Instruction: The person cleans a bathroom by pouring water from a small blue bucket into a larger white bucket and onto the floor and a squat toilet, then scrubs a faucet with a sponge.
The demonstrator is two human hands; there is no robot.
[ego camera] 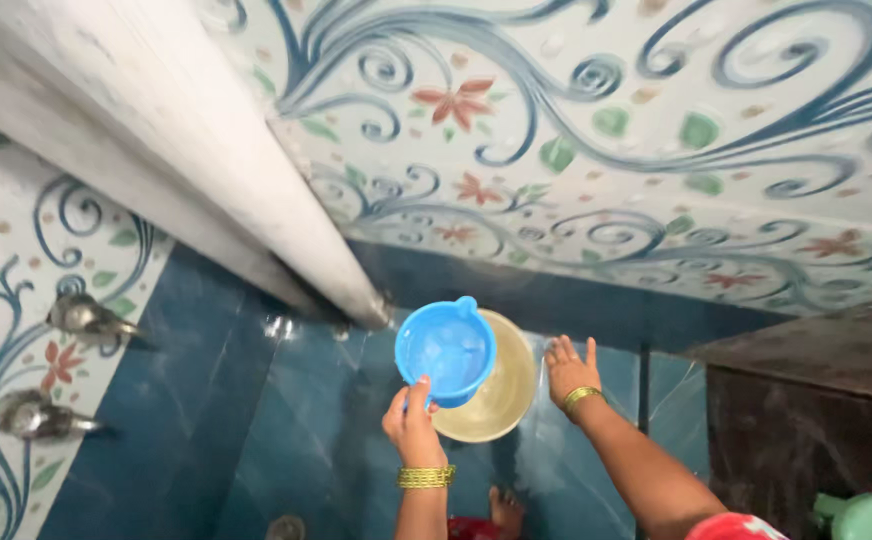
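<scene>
Head view, looking down: my left hand (411, 418) is closed on the rim of a blue plastic mug (445, 348), thumb and fingers clamped on its near edge, holding it up at the centre of the frame, just over a cream bucket (504, 398) that sits right behind it. My right hand (569, 370) is spread open, fingers apart, gripping nothing, just beside the bucket's right edge. Gold bangles circle both wrists. Two metal taps (84, 318) stick out of the flowered tile wall (596, 130) at the left. My foot (504, 508) shows at the bottom on the blue floor (306, 430).
</scene>
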